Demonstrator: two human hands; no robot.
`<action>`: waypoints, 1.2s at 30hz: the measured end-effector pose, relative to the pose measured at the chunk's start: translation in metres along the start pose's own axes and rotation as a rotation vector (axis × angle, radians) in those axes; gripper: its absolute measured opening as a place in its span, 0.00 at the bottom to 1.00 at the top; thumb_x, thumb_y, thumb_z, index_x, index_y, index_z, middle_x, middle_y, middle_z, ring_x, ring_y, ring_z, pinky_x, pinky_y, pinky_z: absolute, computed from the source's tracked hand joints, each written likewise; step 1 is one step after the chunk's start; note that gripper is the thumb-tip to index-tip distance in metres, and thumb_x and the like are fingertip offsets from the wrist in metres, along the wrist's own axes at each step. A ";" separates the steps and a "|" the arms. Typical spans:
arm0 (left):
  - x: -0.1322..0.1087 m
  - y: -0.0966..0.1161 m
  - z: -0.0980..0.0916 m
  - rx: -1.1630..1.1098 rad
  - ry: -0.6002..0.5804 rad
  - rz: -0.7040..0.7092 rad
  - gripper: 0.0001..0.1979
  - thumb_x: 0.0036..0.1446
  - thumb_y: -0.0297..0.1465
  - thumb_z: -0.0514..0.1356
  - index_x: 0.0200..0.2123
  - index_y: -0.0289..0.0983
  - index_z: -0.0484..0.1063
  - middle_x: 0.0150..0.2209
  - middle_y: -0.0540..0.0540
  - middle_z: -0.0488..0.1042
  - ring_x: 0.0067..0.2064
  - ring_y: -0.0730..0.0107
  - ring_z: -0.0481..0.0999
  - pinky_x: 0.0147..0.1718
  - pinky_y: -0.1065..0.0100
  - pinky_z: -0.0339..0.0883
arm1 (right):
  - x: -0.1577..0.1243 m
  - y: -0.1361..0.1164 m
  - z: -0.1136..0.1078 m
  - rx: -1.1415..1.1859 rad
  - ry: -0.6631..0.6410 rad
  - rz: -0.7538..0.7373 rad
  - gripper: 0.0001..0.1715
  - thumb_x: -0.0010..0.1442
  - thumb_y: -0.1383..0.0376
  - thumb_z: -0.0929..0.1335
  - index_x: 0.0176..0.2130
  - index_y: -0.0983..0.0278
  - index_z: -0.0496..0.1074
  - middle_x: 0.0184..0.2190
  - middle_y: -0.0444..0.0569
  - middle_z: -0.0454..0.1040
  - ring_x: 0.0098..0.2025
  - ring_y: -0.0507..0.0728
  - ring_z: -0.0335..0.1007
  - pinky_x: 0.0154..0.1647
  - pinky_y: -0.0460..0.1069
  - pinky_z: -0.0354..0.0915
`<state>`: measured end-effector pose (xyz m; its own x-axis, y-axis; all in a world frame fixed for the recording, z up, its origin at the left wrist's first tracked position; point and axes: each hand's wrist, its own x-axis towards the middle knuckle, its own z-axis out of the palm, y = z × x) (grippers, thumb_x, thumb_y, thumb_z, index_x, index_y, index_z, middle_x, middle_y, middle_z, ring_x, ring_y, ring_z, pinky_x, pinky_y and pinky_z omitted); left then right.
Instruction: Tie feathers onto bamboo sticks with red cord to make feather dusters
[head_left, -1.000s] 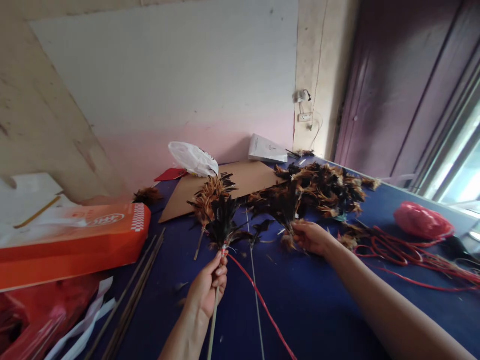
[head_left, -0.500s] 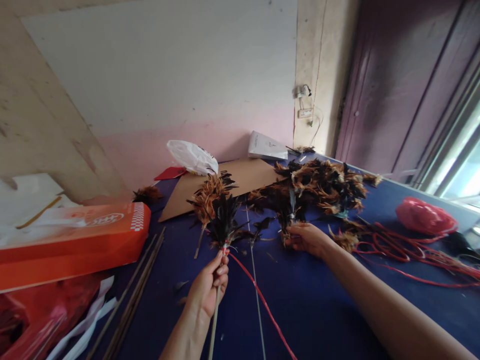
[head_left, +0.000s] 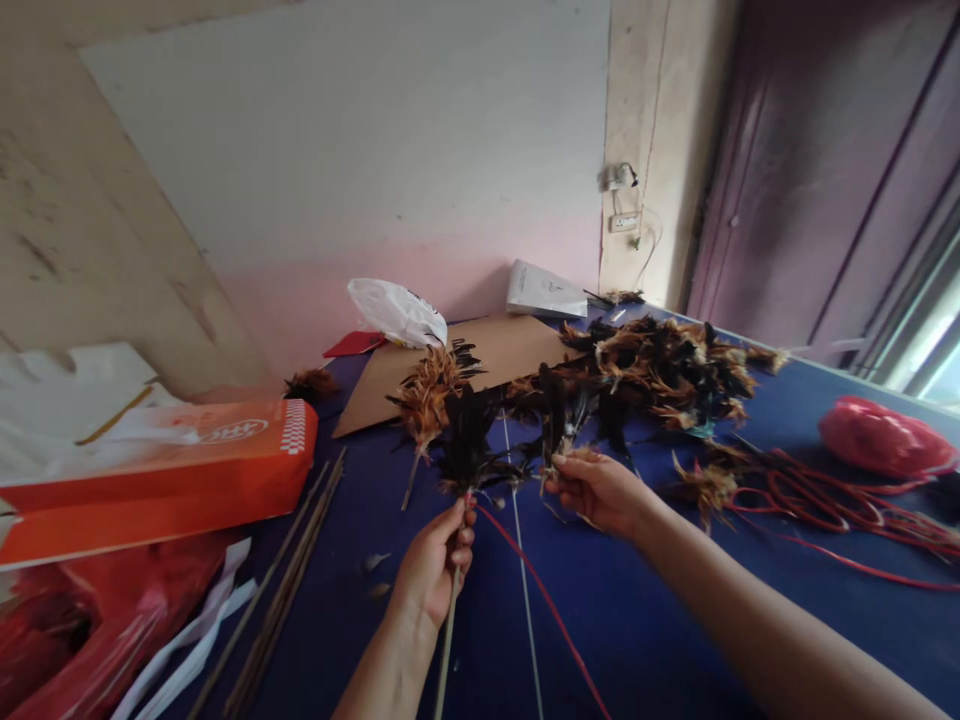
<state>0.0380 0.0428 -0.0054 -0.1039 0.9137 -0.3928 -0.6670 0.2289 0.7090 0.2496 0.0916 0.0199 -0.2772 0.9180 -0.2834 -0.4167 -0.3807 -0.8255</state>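
My left hand (head_left: 442, 555) is closed around a thin stick (head_left: 448, 640), just below the black feathers (head_left: 469, 440) bound to its top. A red cord (head_left: 540, 590) runs from the binding down toward the table's near edge. In my right hand (head_left: 596, 490) a small bunch of dark feathers (head_left: 556, 410) is pinched by its quill ends, close to the right of the stick's feathered head. Behind the stick lies a brown feather duster (head_left: 431, 390), its short handle pointing toward me.
A large heap of brown and black feathers (head_left: 667, 375) lies at the back right. Looped red cord (head_left: 817, 495) and a pink plastic bundle (head_left: 885, 437) are at the right. Bare sticks (head_left: 289, 590) and an orange bag (head_left: 172, 500) lie left. Cardboard (head_left: 375, 395) lies behind.
My right hand has drawn the feather bunch left, away from the heap and nearer the stick. My left hand still grips the stick. The view has shifted slightly left.
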 end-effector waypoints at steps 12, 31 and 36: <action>-0.014 -0.004 0.007 0.252 0.015 0.165 0.10 0.40 0.33 0.67 0.26 0.31 0.75 0.18 0.49 0.72 0.18 0.77 0.68 0.13 0.78 0.57 | -0.010 0.051 0.066 -0.158 -0.044 -0.163 0.14 0.42 0.61 0.72 0.21 0.68 0.67 0.16 0.42 0.68 0.18 0.47 0.62 0.19 0.42 0.57; -0.022 -0.006 0.012 0.382 -0.019 0.203 0.15 0.39 0.35 0.68 0.31 0.32 0.76 0.24 0.46 0.76 0.23 0.73 0.72 0.20 0.75 0.64 | 0.001 0.067 0.061 -0.191 0.044 -0.258 0.14 0.44 0.59 0.71 0.23 0.68 0.68 0.17 0.42 0.67 0.18 0.47 0.58 0.19 0.43 0.54; -0.020 -0.007 0.011 0.393 -0.021 0.231 0.15 0.39 0.35 0.68 0.31 0.32 0.76 0.24 0.47 0.76 0.21 0.76 0.70 0.19 0.76 0.61 | -0.003 0.061 0.062 -0.182 0.000 -0.319 0.11 0.44 0.61 0.71 0.25 0.67 0.70 0.20 0.42 0.70 0.21 0.47 0.60 0.22 0.42 0.56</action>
<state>0.0533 0.0267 0.0043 -0.1995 0.9614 -0.1894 -0.2970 0.1248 0.9467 0.1709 0.0589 0.0006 -0.1584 0.9874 0.0023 -0.3215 -0.0494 -0.9456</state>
